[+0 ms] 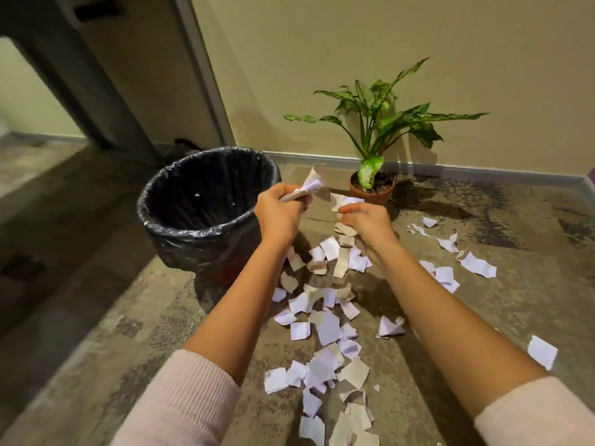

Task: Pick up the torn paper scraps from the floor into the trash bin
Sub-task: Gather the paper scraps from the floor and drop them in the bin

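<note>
At the far left a dark door frame stands against the wall. Beside it on the mottled concrete floor sits the trash bin, round and lined with a black plastic bag folded over its rim. Just right of the bin's rim, the left hand is raised with its fingers curled round a crumpled bunch of scraps – white and tan pieces sticking up out of the fist. Near it, the right hand pinches a single scrap at its fingertips. Below and between the forearms, most of the torn paper scraps lie in a loose trail on the floor, with more scattered pieces to the right. Behind the hands, a leafy potted plant stands by the wall.
</note>
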Demonstrator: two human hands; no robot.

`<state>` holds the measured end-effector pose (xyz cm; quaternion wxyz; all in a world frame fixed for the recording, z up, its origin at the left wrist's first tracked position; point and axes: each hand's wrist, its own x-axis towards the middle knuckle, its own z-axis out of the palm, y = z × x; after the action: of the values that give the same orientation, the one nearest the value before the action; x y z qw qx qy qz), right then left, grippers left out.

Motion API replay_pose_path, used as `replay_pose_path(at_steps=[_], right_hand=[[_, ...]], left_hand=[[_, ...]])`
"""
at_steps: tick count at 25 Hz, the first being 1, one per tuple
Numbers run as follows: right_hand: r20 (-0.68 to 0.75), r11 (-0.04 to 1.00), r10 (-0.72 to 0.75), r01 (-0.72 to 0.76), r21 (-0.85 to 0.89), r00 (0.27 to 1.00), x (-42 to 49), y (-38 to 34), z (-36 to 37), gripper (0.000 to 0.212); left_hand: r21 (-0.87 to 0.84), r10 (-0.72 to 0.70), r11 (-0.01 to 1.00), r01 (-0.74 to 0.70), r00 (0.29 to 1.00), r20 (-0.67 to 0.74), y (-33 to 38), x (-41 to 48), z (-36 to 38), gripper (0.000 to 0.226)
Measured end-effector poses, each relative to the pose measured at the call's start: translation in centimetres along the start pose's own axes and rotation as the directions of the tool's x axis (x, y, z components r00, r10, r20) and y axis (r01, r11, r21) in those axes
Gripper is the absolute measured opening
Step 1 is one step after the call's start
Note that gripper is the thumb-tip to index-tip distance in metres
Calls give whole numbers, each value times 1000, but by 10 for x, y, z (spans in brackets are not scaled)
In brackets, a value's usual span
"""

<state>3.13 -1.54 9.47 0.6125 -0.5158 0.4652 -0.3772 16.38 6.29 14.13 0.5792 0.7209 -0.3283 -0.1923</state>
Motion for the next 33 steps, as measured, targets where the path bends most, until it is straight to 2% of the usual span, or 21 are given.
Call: replay_pose_path(at_steps=[5,11,14,18,20,22,25,28,33], right_hand=[[131,990,-128,134,-35,983,17,-54,84,19],[145,935,-181,216,-283,973,32,-82,163,19],[206,897,-156,226,-380,966,33,-82,182,11],[309,890,-125,245,-385,943,30,-81,188,10],[340,894,-141,267,-361,930,31,-80,187,11],[344,906,-157,274,-322,926,29,-82,181,14],[339,909,-201,304,-285,919,28,-86,166,19],[314,892,-275,363,-268,909,21,-90,141,22],[193,885,-261,315,-343,946,15,-75,70,24]], left_hand=[[10,4,1000,-2,980,-201,21,43,-70,10],[135,-89,982,134,950,-298,-3,77,-132,10],[252,-141,942,221,943,-300,-16,82,-147,20],[391,-181,876,282,944,-275,-19,86,-152,46],[412,-155,876,250,956,-249,-18,87,-152,59],[422,-118,883,204,968,-221,-15,84,-148,62],[436,-53,891,126,983,-176,-9,78,-134,59],[468,78,883,-18,991,-108,0,65,-108,54],[487,292,834,-258,956,5,13,32,-43,49]])
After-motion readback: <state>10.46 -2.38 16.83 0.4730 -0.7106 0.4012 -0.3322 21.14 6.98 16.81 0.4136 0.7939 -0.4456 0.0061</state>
